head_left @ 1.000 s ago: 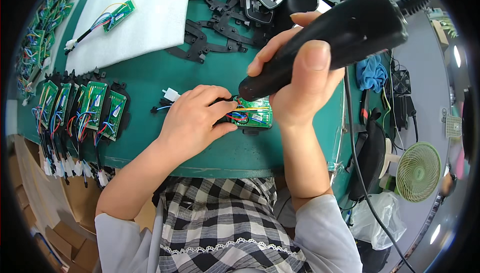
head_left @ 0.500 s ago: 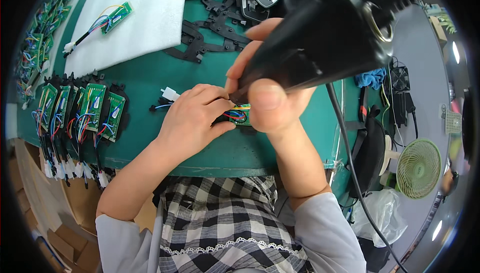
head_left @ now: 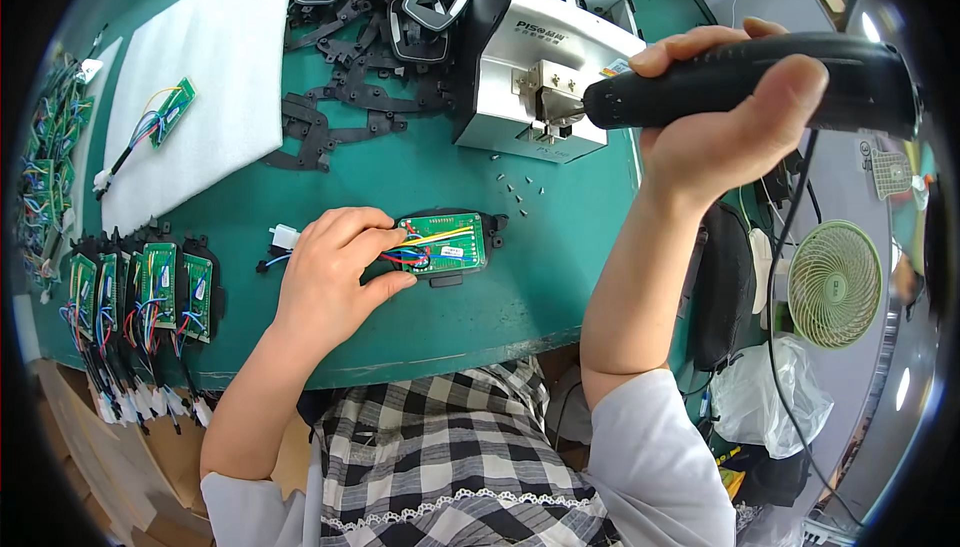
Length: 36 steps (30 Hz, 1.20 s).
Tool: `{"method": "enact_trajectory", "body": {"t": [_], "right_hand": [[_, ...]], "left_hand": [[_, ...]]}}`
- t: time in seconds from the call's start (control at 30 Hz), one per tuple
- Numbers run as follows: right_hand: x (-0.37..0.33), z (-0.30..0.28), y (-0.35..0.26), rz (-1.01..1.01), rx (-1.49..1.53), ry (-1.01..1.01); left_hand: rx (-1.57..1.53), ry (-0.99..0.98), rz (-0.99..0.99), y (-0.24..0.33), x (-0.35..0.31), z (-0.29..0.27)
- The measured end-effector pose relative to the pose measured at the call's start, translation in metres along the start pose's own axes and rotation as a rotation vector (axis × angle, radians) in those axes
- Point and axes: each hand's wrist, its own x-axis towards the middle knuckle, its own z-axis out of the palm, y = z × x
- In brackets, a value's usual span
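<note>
My right hand (head_left: 735, 127) is wrapped round a black electric screwdriver (head_left: 700, 82) lying nearly level. Its tip points left into the outlet of a silver screw feeder (head_left: 505, 77), and the exact contact is too small to make out. My left hand (head_left: 340, 272) is closed at the left end of a green circuit board (head_left: 455, 259), thumb and fingers on its bundle of coloured wires (head_left: 395, 255). The board sits on a black plastic frame (head_left: 492, 230) that lies flat on the table. A white connector (head_left: 285, 237) sticks out past my left knuckles.
Several loose screws (head_left: 513, 187) lie in front of the feeder. At left stands a row of wired boards (head_left: 160, 282); one more board (head_left: 175, 112) rests on a white foam sheet (head_left: 230, 57). Black plastic parts (head_left: 350, 97) are heaped at the back. The screwdriver's cable (head_left: 775, 317) hangs at right.
My right hand has carried the screwdriver from above the board up and right to the screw feeder, which has come into view. My left hand remains at the board.
</note>
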Motion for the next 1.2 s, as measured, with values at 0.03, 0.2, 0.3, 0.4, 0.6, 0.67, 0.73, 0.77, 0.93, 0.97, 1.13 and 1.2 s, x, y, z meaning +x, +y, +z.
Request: {"method": "enact_trajectory", "body": {"t": [0.03, 0.2, 0.3, 0.4, 0.6, 0.67, 0.73, 0.77, 0.93, 0.97, 1.13, 1.2], "right_hand": [[-0.002, 0.004, 0.000, 0.013, -0.009, 0.013], [-0.009, 0.012, 0.005, 0.023, -0.034, 0.015], [-0.015, 0.011, 0.003, -0.033, 0.019, -0.074], [-0.035, 0.010, -0.013, 0.257, 0.140, -0.124], [-0.083, 0.025, -0.029, 0.443, 0.366, -0.311], [-0.092, 0.033, -0.034, 0.471, 0.367, -0.384], [-0.095, 0.038, -0.037, 0.457, 0.342, -0.428], [-0.096, 0.040, -0.038, 0.452, 0.344, -0.434], [-0.104, 0.050, -0.037, 0.390, 0.294, -0.438], [-0.106, 0.052, -0.037, 0.375, 0.279, -0.436], [-0.117, 0.058, -0.043, 0.453, 0.375, -0.479], [-0.118, 0.063, -0.049, 0.528, 0.425, -0.481]], "left_hand": [[-0.004, 0.001, -0.002, -0.001, 0.000, 0.000], [0.002, 0.002, 0.005, -0.001, 0.000, 0.000], [0.000, 0.005, 0.003, 0.000, 0.000, -0.001], [0.005, 0.027, 0.005, -0.002, -0.003, 0.000], [-0.003, 0.027, 0.024, -0.005, 0.000, 0.000], [-0.004, 0.025, 0.027, -0.005, -0.001, 0.000], [0.002, 0.021, 0.027, -0.005, -0.002, -0.001], [0.007, 0.016, 0.022, -0.005, -0.003, -0.003], [0.026, 0.041, 0.012, -0.006, -0.005, -0.001], [0.022, 0.037, -0.003, -0.007, -0.006, 0.000], [-0.153, 0.053, -0.032, -0.008, -0.006, 0.002], [-0.143, 0.021, -0.050, -0.009, -0.005, 0.003]]}}
